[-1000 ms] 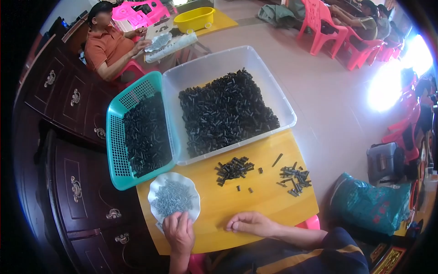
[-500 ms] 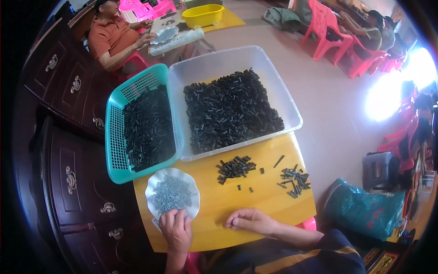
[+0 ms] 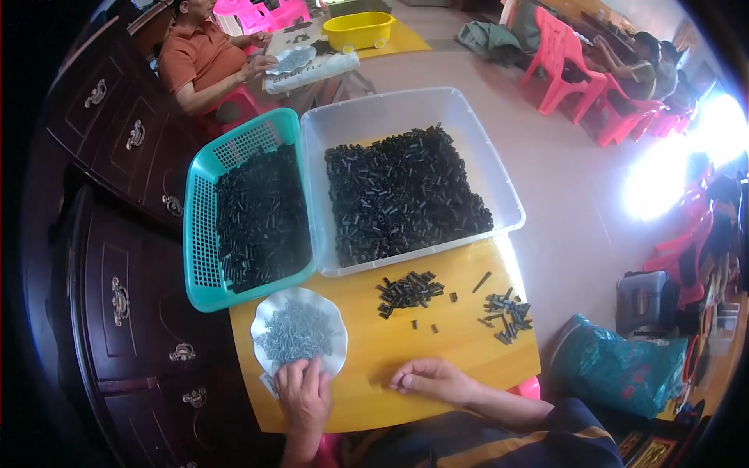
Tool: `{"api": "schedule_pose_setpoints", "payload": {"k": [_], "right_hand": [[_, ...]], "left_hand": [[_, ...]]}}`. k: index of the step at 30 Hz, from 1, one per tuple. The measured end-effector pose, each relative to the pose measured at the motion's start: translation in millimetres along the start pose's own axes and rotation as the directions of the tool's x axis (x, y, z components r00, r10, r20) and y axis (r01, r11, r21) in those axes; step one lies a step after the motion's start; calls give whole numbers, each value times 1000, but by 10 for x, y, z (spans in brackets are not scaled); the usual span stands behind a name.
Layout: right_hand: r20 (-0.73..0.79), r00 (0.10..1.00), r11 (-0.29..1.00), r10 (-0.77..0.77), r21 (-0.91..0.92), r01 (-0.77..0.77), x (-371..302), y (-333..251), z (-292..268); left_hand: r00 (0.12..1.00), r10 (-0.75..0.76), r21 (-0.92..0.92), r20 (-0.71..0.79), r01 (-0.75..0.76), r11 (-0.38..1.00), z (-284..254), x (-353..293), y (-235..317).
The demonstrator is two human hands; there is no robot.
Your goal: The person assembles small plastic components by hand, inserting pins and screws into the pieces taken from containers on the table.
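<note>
My left hand (image 3: 305, 394) lies at the near rim of a white scalloped dish (image 3: 338, 331). Small silvery metal pins (image 3: 295, 334) fill the dish, and the bent fingers reach down at their near edge. What those fingertips hold, if anything, is hidden. To the right, my right hand (image 3: 434, 382) rests on the yellow table (image 3: 367, 402), fingers curled and thumb against the index finger; anything inside is too small to make out. Beyond it lies a heap of short black tubular pieces (image 3: 409, 293). Another pile of black pieces (image 3: 510, 315) sits near the table's right edge.
A teal basket (image 3: 200, 242) and a translucent bin (image 3: 499, 183), both holding many black pieces, stand at the back of the table. Dark drawers (image 3: 117, 257) line the left. A teal bag (image 3: 620, 366) is on the floor at right. Another person (image 3: 204, 66) sits at a far table.
The whole view has shifted slightly, with the containers appearing a little further right. Both hands keep nearly the same pose and place on the table.
</note>
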State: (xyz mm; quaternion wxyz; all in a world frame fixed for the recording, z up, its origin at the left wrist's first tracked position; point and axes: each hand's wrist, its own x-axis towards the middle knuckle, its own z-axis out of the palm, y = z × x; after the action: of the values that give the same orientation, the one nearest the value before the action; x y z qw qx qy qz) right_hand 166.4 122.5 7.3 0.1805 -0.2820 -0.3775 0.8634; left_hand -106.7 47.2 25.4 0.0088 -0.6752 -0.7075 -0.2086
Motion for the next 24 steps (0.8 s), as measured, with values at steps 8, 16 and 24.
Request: {"api": "schedule_pose_setpoints", "payload": {"k": [8, 16, 24], "right_hand": [[-44, 998, 999, -51, -8, 50, -6, -181, -31], [-217, 853, 721, -475, -652, 235, -41, -564, -276], [-75, 640, 121, -765, -992, 28, 48, -891, -411]], "left_hand": [[999, 3, -57, 32, -1, 998, 5, 34, -6], [1000, 5, 19, 12, -5, 1000, 12, -21, -21], [998, 55, -21, 29, -54, 998, -14, -30, 13]]}}
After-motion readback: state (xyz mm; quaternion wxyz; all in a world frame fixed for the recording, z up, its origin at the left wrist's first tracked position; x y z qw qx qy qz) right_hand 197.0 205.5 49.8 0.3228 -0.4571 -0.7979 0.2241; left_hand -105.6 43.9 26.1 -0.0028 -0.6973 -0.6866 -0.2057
